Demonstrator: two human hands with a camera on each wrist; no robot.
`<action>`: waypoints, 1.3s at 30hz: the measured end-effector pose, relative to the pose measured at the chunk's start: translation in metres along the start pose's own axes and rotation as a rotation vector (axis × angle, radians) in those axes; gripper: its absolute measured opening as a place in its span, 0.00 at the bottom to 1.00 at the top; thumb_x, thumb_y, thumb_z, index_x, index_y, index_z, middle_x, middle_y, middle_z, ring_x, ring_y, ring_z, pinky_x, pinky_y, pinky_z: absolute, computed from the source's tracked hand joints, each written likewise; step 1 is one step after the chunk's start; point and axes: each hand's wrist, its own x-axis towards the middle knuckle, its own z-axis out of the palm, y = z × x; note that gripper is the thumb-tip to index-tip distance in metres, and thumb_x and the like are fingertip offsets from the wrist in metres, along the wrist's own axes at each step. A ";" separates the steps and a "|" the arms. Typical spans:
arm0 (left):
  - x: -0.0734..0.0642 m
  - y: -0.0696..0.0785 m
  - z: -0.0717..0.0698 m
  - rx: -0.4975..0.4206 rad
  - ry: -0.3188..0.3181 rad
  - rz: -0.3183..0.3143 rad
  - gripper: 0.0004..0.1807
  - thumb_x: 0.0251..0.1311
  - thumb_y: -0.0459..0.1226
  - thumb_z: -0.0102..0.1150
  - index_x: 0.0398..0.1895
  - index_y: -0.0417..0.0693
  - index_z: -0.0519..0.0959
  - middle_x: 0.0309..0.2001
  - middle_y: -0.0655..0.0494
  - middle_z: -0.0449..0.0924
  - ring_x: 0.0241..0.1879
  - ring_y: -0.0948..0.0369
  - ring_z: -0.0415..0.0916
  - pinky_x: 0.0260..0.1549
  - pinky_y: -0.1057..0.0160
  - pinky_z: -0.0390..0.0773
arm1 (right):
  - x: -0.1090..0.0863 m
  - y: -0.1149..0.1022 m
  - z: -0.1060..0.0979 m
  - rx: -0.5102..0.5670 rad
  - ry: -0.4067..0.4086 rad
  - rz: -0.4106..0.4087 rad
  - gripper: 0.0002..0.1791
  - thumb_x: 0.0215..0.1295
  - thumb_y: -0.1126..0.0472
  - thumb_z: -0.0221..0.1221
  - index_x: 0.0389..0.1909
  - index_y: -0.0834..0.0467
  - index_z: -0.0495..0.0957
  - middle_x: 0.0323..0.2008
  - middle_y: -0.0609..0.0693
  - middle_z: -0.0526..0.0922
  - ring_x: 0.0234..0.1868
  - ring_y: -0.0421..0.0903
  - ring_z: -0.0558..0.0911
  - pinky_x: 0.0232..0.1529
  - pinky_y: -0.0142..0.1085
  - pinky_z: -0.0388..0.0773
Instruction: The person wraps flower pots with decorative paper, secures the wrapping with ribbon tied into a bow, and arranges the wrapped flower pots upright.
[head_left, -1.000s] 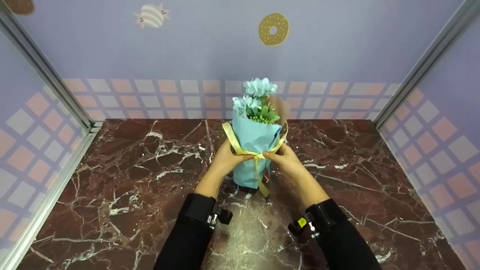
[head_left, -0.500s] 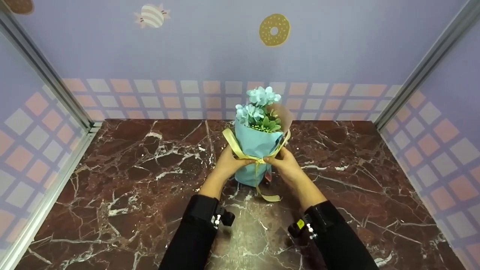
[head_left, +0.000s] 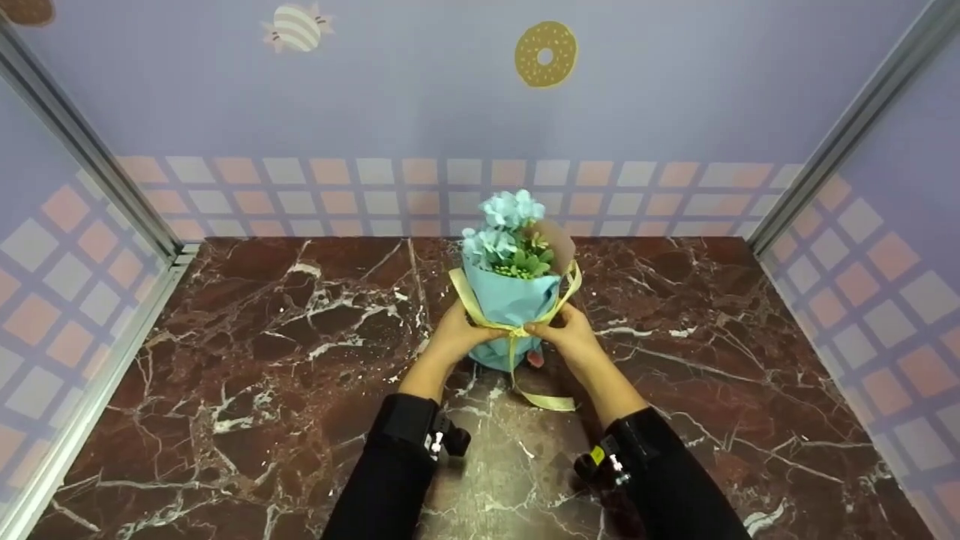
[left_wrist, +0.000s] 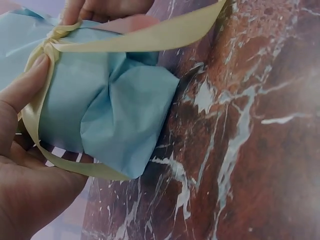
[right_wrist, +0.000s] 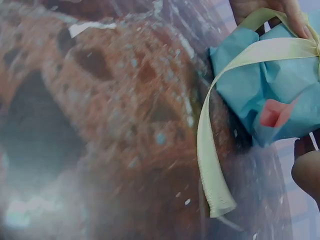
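Observation:
A bouquet point(head_left: 517, 296) of pale blue flowers and green leaves, wrapped in light blue paper, stands upright between both hands. A yellow ribbon point(head_left: 517, 331) is knotted round its waist, and one tail trails down over the tabletop. My left hand point(head_left: 457, 334) grips the wrap from the left, thumb lying by the knot. From the right my right hand point(head_left: 571, 337) holds it, thumb at the knot too; the other fingers go behind the paper. In the left wrist view the gathered paper base point(left_wrist: 130, 115) meets the marble. A pink bit point(right_wrist: 275, 113) pokes from the wrap in the right wrist view.
The bouquet is on a dark red marble tabletop point(head_left: 285, 420) with white veins. A lilac back wall point(head_left: 420, 90) with checks and printed sweets rises behind it, and side walls point(head_left: 892, 270) with metal edge strips enclose both sides.
Both hands have brought the bouquet lower and nearer to me, its base settling on the marble. The ribbon's tail, hanging before, now spreads rightward over the tabletop.

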 end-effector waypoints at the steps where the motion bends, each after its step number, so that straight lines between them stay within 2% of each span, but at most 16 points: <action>1: 0.000 0.000 0.001 -0.008 -0.010 -0.007 0.38 0.49 0.29 0.72 0.65 0.39 0.67 0.51 0.45 0.76 0.46 0.53 0.76 0.43 0.59 0.78 | 0.000 0.002 -0.001 -0.002 0.008 0.001 0.22 0.53 0.74 0.66 0.49 0.71 0.73 0.40 0.56 0.80 0.41 0.47 0.79 0.43 0.34 0.77; 6: 0.000 -0.001 0.003 0.022 -0.003 -0.043 0.35 0.47 0.30 0.72 0.61 0.40 0.70 0.50 0.46 0.77 0.50 0.53 0.75 0.51 0.57 0.75 | -0.002 0.009 -0.003 -0.039 0.020 0.010 0.20 0.52 0.73 0.67 0.47 0.70 0.75 0.39 0.56 0.81 0.40 0.47 0.79 0.42 0.34 0.78; 10: 0.001 -0.003 0.004 0.092 0.021 -0.014 0.37 0.45 0.31 0.76 0.61 0.38 0.71 0.52 0.45 0.78 0.54 0.51 0.74 0.57 0.56 0.72 | -0.003 0.014 -0.004 -0.106 0.042 0.030 0.21 0.51 0.71 0.69 0.47 0.70 0.76 0.39 0.54 0.82 0.40 0.46 0.79 0.42 0.34 0.77; 13: 0.000 -0.005 0.004 0.148 0.036 0.019 0.38 0.44 0.34 0.77 0.62 0.37 0.71 0.53 0.44 0.78 0.54 0.49 0.74 0.57 0.55 0.72 | -0.004 0.014 -0.005 -0.159 0.049 0.028 0.21 0.50 0.70 0.70 0.46 0.70 0.77 0.39 0.55 0.83 0.40 0.46 0.79 0.43 0.34 0.76; 18: -0.003 -0.010 0.003 0.214 0.058 0.043 0.36 0.43 0.37 0.79 0.58 0.37 0.74 0.50 0.44 0.80 0.52 0.50 0.76 0.54 0.55 0.74 | -0.006 0.011 -0.006 -0.246 0.007 0.004 0.22 0.50 0.68 0.71 0.47 0.69 0.79 0.41 0.55 0.84 0.42 0.47 0.80 0.45 0.34 0.76; 22: -0.005 -0.013 0.003 0.270 0.067 0.064 0.32 0.42 0.38 0.80 0.51 0.37 0.77 0.45 0.45 0.81 0.47 0.51 0.78 0.51 0.55 0.76 | -0.008 0.011 -0.007 -0.269 -0.023 0.000 0.22 0.50 0.68 0.72 0.48 0.68 0.79 0.43 0.55 0.84 0.43 0.48 0.81 0.43 0.35 0.78; 25: -0.006 -0.014 0.004 0.285 0.080 0.087 0.31 0.41 0.39 0.80 0.49 0.37 0.77 0.44 0.45 0.82 0.46 0.51 0.78 0.50 0.54 0.77 | -0.009 0.015 -0.007 -0.246 -0.031 -0.015 0.23 0.49 0.70 0.72 0.48 0.68 0.79 0.42 0.55 0.84 0.42 0.47 0.81 0.42 0.34 0.78; 30: -0.009 -0.016 0.007 0.318 0.113 0.068 0.31 0.41 0.40 0.80 0.49 0.38 0.78 0.44 0.46 0.82 0.46 0.50 0.78 0.49 0.53 0.77 | -0.008 0.014 -0.008 -0.244 -0.062 -0.002 0.22 0.51 0.70 0.70 0.48 0.70 0.78 0.42 0.55 0.84 0.40 0.44 0.80 0.41 0.32 0.77; 35: -0.011 -0.013 0.017 0.403 0.188 0.013 0.30 0.40 0.41 0.81 0.47 0.38 0.79 0.41 0.46 0.83 0.43 0.50 0.80 0.44 0.54 0.79 | 0.001 0.015 -0.018 -0.233 -0.136 0.023 0.23 0.52 0.72 0.68 0.51 0.72 0.76 0.43 0.57 0.83 0.42 0.46 0.81 0.42 0.33 0.78; 37: -0.010 -0.012 0.021 0.426 0.198 -0.011 0.30 0.41 0.42 0.80 0.47 0.37 0.79 0.41 0.45 0.83 0.42 0.50 0.80 0.42 0.54 0.79 | 0.002 0.014 -0.021 -0.231 -0.127 0.025 0.24 0.52 0.73 0.68 0.51 0.71 0.75 0.43 0.57 0.83 0.42 0.47 0.81 0.41 0.34 0.79; 39: -0.008 -0.012 0.022 0.433 0.187 -0.027 0.32 0.41 0.43 0.80 0.48 0.37 0.79 0.42 0.45 0.83 0.42 0.50 0.80 0.42 0.53 0.80 | 0.001 0.014 -0.022 -0.245 -0.082 0.019 0.25 0.50 0.73 0.69 0.52 0.70 0.76 0.43 0.57 0.83 0.42 0.48 0.81 0.41 0.34 0.78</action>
